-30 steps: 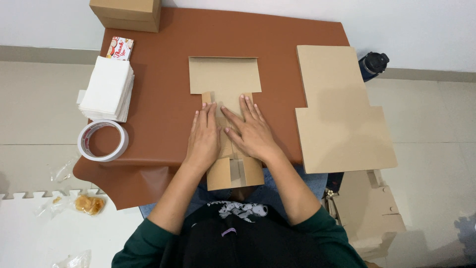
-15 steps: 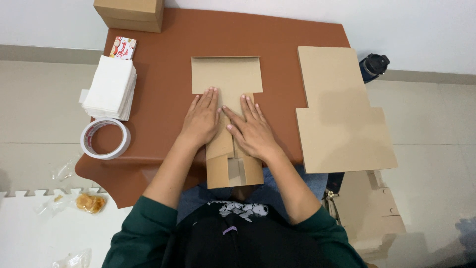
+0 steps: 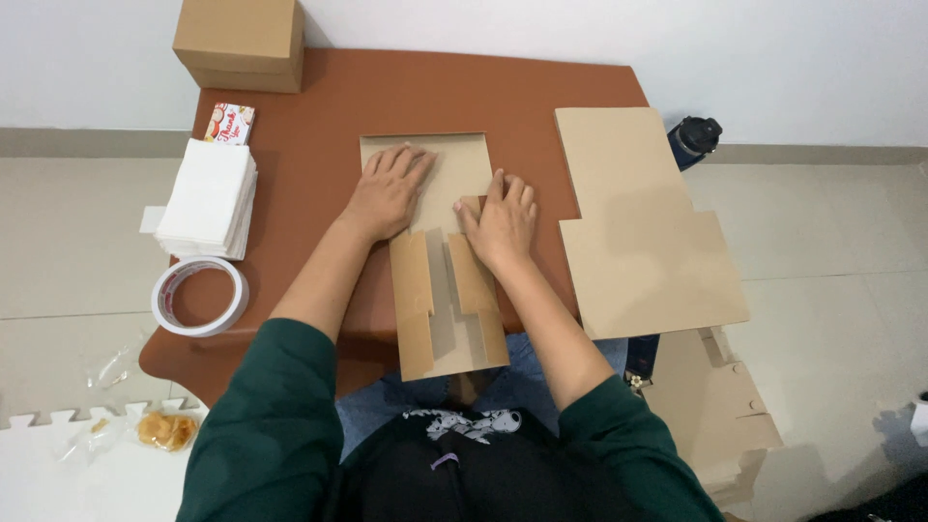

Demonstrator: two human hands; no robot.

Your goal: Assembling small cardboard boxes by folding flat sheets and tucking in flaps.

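The cardboard blank (image 3: 440, 251) overhangs the worktop's (image 3: 319, 106) near edge, its end cut off by the lap; left hand (image 3: 387, 190) and right hand (image 3: 500, 220) press flat on it, fingers spread, gripping nothing.

A reddish-brown desk (image 3: 319, 126) carried the things. A closed cardboard box (image 3: 242, 41) sat at its far left corner, with a small printed card (image 3: 230, 123), a stack of white sheets (image 3: 208, 196) and a tape roll (image 3: 200, 296) along the left edge. A flat cardboard blank (image 3: 440, 256) lay mid-desk, and larger flat cardboard sheets (image 3: 643, 227) lay just beside it at the right.
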